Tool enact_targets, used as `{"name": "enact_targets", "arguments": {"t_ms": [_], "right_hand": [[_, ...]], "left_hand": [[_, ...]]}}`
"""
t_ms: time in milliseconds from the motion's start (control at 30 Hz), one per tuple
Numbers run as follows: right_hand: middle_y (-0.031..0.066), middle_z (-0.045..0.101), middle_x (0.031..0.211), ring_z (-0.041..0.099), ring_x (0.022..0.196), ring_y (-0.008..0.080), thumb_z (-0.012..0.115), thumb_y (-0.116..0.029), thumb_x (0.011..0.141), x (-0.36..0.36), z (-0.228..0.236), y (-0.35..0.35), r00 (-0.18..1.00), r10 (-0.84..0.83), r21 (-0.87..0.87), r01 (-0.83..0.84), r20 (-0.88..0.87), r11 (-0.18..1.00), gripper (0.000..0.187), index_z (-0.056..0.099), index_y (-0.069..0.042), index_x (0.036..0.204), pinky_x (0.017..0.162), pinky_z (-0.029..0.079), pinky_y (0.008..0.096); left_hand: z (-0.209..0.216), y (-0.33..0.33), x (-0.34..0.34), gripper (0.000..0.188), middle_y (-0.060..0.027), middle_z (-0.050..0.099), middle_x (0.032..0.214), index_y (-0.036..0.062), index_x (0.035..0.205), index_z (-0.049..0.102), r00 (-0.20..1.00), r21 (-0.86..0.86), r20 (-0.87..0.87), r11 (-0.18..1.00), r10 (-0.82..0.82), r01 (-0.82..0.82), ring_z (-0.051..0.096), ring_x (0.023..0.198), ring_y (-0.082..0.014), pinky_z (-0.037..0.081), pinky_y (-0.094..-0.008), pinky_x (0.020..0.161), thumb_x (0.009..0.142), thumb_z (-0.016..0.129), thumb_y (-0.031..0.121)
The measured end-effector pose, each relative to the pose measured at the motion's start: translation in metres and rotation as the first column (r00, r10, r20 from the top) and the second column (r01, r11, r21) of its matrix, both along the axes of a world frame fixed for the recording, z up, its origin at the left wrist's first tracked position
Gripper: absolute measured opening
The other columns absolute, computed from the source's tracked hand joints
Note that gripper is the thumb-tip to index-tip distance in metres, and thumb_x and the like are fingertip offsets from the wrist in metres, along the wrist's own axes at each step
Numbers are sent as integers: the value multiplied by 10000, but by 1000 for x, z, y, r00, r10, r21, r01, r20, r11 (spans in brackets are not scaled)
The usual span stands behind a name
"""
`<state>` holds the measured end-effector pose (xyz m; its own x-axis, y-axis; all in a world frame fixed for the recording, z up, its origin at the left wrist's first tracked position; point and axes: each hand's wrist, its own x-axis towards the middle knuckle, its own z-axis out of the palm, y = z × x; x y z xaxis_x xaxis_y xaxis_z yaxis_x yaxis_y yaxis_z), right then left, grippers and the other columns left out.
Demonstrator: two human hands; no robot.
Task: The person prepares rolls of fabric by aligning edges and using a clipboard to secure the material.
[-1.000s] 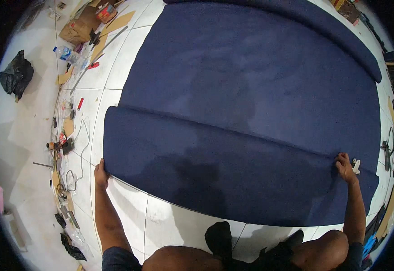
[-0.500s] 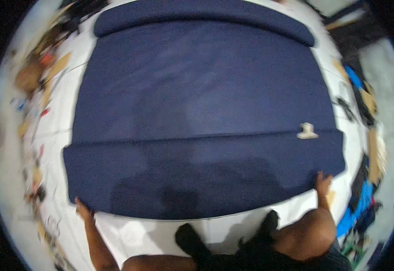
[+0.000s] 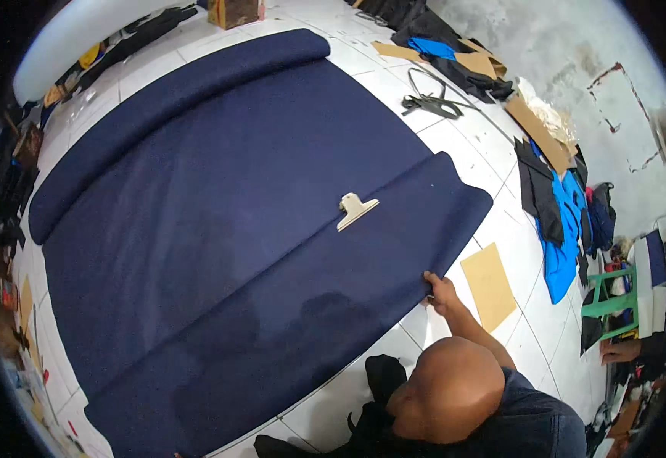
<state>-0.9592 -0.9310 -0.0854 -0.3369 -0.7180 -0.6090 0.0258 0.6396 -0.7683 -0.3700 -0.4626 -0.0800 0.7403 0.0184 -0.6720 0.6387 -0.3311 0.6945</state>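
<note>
A wide sheet of navy fabric [image 3: 188,191] lies spread on the floor, with a thick roll [image 3: 173,99] at its far end and a folded-over flap [image 3: 287,328] along the near side. My right hand [image 3: 441,294] grips the near edge of this flap, fingers underneath and thumb on top. A pale bulldog clip [image 3: 356,211] rests on the fold line, ahead of that hand. Of my left hand [image 3: 178,456] only a sliver shows at the picture's bottom edge, by the fabric's near left part; its fingers are hidden.
A tan cardboard piece [image 3: 489,286] lies on the white tiles beside my right forearm. Black straps [image 3: 434,103], blue cloth [image 3: 563,256] and a green stool [image 3: 611,305] are on the right. Another person's hand [image 3: 621,351] shows near the stool.
The view has swung to the right, so the fabric now lies slanted. My left hand has nearly left the picture. My right hand still holds the near edge.
</note>
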Motion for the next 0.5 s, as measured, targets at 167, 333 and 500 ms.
{"name": "enact_targets", "arguments": {"t_ms": [167, 333, 500], "right_hand": [[191, 599, 965, 628, 717, 208, 728, -309, 764, 0, 20, 10, 998, -22, 98, 16, 55, 995, 639, 441, 80, 1183, 506, 543, 292], [260, 589, 961, 635, 656, 264, 743, -426, 720, -55, 12, -48, 934, 35, 1, -37, -356, 999, 847, 376, 141, 1230, 481, 541, 348], [247, 592, 1015, 642, 812, 301, 716, -517, 712, -185, -38, -116, 760, -176, -189, 72, -625, 979, 885, 397, 122, 1234, 560, 539, 381]], "left_hand": [[23, -14, 32, 479, -169, 579, 1009, -4, 1155, 522, 867, 704, 242, 693, -436, 152, 558, 868, -275, 475, -372, 758, 882, 548, 389], [43, -65, 67, 385, -126, 590, 954, 22, 1113, 559, 317, 920, 243, 322, -917, 225, 558, 808, -238, 484, -334, 702, 886, 555, 333], [57, -257, 26, 629, -224, 420, 1328, 23, 1358, 379, -188, 796, -95, -188, -978, 575, 434, 1213, -367, 364, -436, 1002, 886, 548, 404]]}}
